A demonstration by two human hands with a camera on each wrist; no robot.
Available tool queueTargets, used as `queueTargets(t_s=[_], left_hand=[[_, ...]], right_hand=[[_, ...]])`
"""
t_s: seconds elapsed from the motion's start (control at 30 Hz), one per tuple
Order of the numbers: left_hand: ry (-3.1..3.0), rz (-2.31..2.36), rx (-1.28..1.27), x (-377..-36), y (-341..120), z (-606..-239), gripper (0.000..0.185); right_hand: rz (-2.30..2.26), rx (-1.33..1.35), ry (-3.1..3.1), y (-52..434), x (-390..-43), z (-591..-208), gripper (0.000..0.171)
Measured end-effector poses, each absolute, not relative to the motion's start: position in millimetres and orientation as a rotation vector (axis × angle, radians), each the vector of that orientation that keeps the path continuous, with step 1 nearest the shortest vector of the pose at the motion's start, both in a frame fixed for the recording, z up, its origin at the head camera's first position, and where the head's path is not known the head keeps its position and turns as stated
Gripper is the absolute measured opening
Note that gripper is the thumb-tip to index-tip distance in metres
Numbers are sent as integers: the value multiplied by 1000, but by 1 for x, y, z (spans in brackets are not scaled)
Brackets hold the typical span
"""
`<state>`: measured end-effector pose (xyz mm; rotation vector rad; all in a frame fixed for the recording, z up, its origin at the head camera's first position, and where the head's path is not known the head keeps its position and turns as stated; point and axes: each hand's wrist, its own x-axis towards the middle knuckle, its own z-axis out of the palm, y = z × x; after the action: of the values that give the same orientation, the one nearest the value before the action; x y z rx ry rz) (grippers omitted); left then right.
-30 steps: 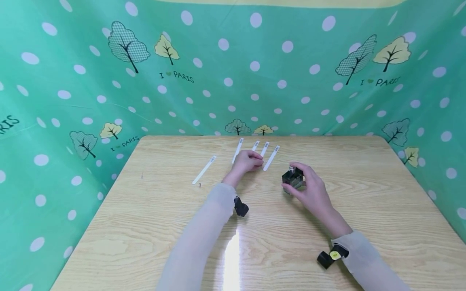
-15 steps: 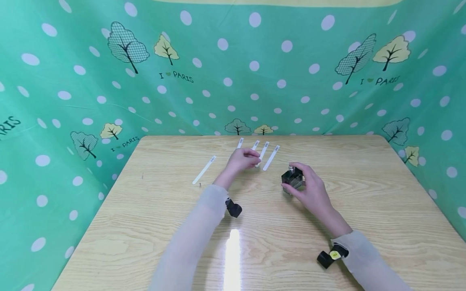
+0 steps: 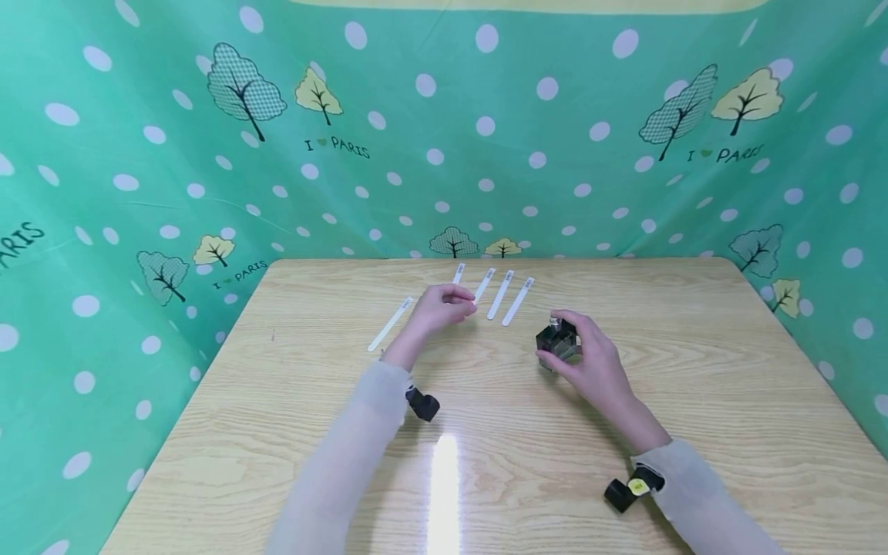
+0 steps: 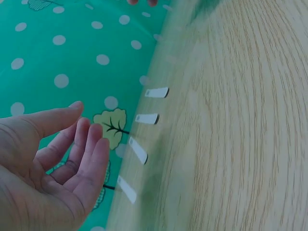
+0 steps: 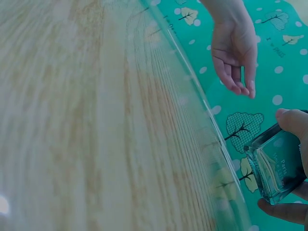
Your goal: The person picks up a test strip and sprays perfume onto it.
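My right hand (image 3: 598, 362) grips a square glass perfume bottle (image 3: 555, 344), thumb and fingers on its sides and a silver nozzle at its top. In the right wrist view the bottle (image 5: 276, 166) has dark glass and printed "Paris" lettering. My left hand (image 3: 438, 310) hovers with loosely bent fingers near the white paper strips, nothing between thumb and fingertips in the left wrist view. Three strips, including the rightmost strip (image 3: 517, 301), lie right of it. It partly covers another strip (image 3: 459, 273), and one more strip (image 3: 390, 324) lies at its left.
A light wooden table (image 3: 694, 370) carries everything. Behind it and along both sides hangs a green dotted curtain (image 3: 388, 139) with printed trees. Black wrist cameras sit on both sleeves. Glare marks the table's front.
My left hand has moved left past the strips, uncovering the ones on its right and covering part of those further left. The right hand keeps the perfume bottle in the same place.
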<state>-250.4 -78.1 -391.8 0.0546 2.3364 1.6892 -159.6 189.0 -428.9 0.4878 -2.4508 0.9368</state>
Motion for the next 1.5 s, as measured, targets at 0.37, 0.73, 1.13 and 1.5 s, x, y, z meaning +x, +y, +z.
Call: queueTargets(t_s=[0.37, 0.73, 1.13, 1.5], left_hand=[[2354, 1702, -13, -244, -118, -392, 29], [2391, 1667, -71, -236, -167, -396, 36], [2444, 1599, -128, -224, -210, -397, 42], [2388, 1585, -227, -219, -235, -412, 42]], right_hand=[[929, 490, -2444, 190, -160, -427, 72], [928, 495, -2432, 192, -159, -432, 72], [960, 491, -2438, 191, -158, -432, 72], [969, 483, -2454, 191, -158, -432, 71]])
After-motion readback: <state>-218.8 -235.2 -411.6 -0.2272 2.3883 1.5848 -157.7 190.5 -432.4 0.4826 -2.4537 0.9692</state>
